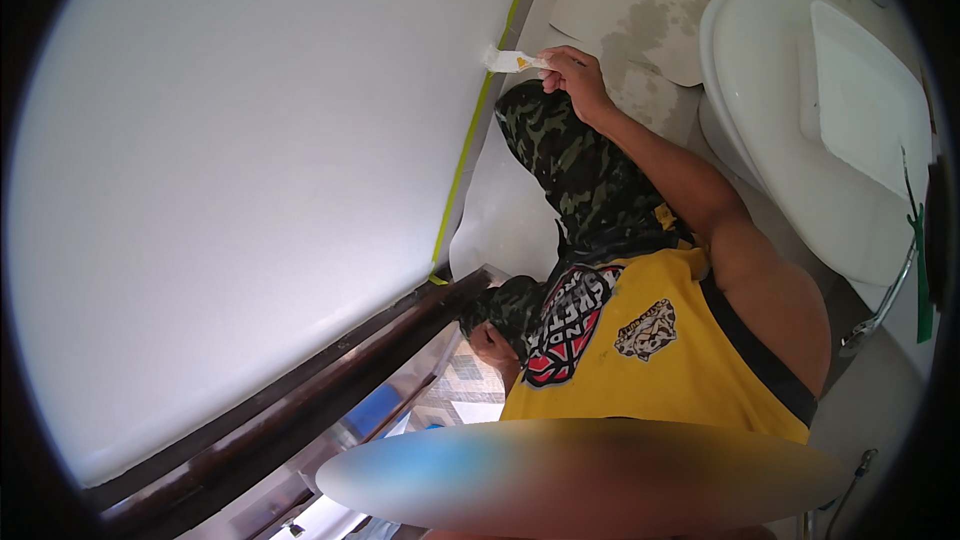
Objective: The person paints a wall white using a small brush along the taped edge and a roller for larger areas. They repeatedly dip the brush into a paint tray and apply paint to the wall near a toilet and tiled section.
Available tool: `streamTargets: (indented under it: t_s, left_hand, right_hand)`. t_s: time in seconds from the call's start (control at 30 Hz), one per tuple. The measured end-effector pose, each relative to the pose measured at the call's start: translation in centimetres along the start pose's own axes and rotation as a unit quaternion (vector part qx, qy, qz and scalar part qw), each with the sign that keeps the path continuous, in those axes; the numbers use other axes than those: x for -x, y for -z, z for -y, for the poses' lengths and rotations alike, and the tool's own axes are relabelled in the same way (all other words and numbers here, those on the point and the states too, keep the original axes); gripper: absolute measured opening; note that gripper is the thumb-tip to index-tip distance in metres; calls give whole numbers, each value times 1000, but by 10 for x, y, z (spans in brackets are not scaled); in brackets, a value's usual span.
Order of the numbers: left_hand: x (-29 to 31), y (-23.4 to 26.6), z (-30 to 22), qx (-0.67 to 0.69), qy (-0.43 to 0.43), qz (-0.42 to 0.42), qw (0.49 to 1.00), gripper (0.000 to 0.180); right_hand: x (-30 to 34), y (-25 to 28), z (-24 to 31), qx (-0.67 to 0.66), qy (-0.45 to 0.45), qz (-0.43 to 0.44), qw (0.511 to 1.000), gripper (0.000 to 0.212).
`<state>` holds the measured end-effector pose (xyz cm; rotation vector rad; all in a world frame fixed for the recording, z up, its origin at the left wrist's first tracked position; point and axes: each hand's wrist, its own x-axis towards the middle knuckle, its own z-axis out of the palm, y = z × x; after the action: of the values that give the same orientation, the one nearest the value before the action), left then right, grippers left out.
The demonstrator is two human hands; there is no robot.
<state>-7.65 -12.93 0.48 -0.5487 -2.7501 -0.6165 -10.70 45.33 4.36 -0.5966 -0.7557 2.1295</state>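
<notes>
My right hand (574, 78) is closed around the handle of a paintbrush (515, 62). The white-coated bristles meet the lower edge of the white wall (250, 120), right at a strip of yellow-green masking tape (462, 172). Beneath that hand is my bent knee in camouflage trousers (570, 155). Lower left, my left hand (490, 346) rests against my other camouflage-covered leg, close to the dark wooden door frame (300, 415). Its fingers are partly hidden, and nothing shows in it.
A toilet (745, 90) stands at the right, with a white tray (865, 90) on its lid. Beside it is a thin metal rod with a green handle (922, 275). Stained cardboard sheets (650, 25) cover the floor. A blurred oval hides the bottom middle.
</notes>
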Motion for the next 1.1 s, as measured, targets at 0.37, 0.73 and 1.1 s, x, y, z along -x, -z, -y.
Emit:
streamTargets:
  t_s: [0.37,0.73,1.1]
  left_hand:
    - [-1,0,5,-9,-7,-5,1000,20]
    - [-6,13,-13,-46,-6,27,999,24]
    - [-3,10,-8,-38,13,17,999,25]
  right_hand:
    - [-14,11,13,63,-106,39,992,21]
    - [-39,17,-1,-40,108,-78,990,23]
    - [22,-6,1,-23,42,-56,997,25]
